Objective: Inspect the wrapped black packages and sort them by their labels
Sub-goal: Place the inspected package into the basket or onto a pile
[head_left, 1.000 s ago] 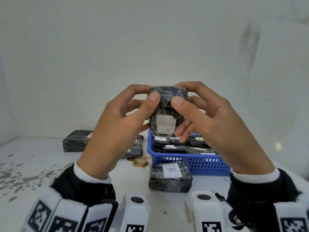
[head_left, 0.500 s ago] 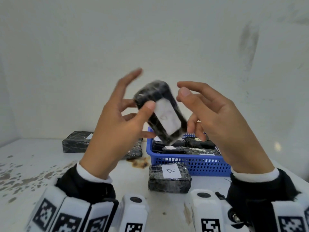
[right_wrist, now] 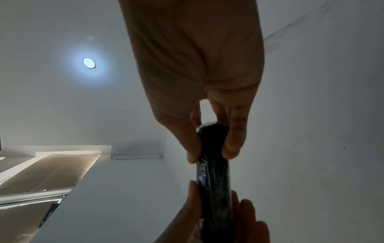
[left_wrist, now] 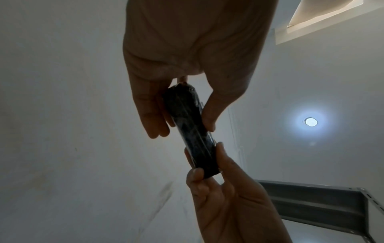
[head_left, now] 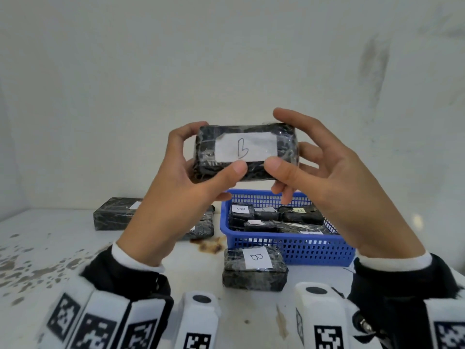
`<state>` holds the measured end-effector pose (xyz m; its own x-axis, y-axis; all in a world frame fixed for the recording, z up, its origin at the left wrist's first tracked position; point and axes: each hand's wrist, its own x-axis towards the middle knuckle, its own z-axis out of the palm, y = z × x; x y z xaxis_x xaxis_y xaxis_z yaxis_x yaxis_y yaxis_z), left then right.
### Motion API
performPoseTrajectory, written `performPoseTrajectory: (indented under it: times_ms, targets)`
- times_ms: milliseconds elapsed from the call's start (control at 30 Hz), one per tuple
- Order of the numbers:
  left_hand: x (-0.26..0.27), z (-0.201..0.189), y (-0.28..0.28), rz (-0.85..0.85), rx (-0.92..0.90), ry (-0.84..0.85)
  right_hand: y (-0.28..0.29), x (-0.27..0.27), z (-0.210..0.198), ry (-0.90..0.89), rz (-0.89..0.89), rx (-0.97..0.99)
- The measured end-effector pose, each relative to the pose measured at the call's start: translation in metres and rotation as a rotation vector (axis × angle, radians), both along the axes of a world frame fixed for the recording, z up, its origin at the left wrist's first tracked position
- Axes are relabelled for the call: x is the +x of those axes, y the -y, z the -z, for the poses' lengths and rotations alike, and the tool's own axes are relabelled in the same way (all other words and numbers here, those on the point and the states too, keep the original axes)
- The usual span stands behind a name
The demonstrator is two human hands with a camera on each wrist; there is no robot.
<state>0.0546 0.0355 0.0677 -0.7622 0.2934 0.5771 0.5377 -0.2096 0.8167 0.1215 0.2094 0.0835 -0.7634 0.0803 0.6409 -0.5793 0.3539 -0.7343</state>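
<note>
Leftmost, far: one package (head_left: 114,214) lying on the table (head_left: 50,248). Centre, raised: left hand (head_left: 176,187) and right hand (head_left: 334,177) pinching the ends of a held package (head_left: 245,152), its label (head_left: 245,147) reading B and facing the camera. Near centre: B package (head_left: 254,268) lying before the blue basket (head_left: 314,250), which is holding more packages.

Black sleeves (head_left: 125,275), white cuffs (head_left: 392,260), white marker-patterned wrist cameras (head_left: 198,321)

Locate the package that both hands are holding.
In the head view, the held package is mid-air at centre, between left hand and right hand, above the blue basket.
</note>
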Motion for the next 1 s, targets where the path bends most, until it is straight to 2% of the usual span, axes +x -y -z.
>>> performPoseTrajectory:
  times_ms: [133, 533, 700, 833, 1000]
  targets:
    - [-0.001, 0.001, -0.001, -0.021, -0.056, -0.021, 0.001, -0.001, 0.001, 0.016, 0.009, -0.004]
    - [-0.003, 0.0, 0.0, 0.004, -0.041, 0.036, 0.003, -0.002, 0.002, 0.044, 0.002, -0.002]
    - [-0.006, 0.001, 0.0, -0.062, -0.058, 0.034, 0.004, -0.007, 0.004, 0.044, 0.013, -0.024]
    - [-0.01, -0.002, 0.008, -0.074, -0.142, 0.031, 0.011, -0.015, 0.009, 0.042, 0.018, -0.074]
    - [-0.025, 0.002, 0.04, -0.103, -0.367, -0.026, 0.023, -0.038, 0.023, 0.115, 0.041, -0.2]
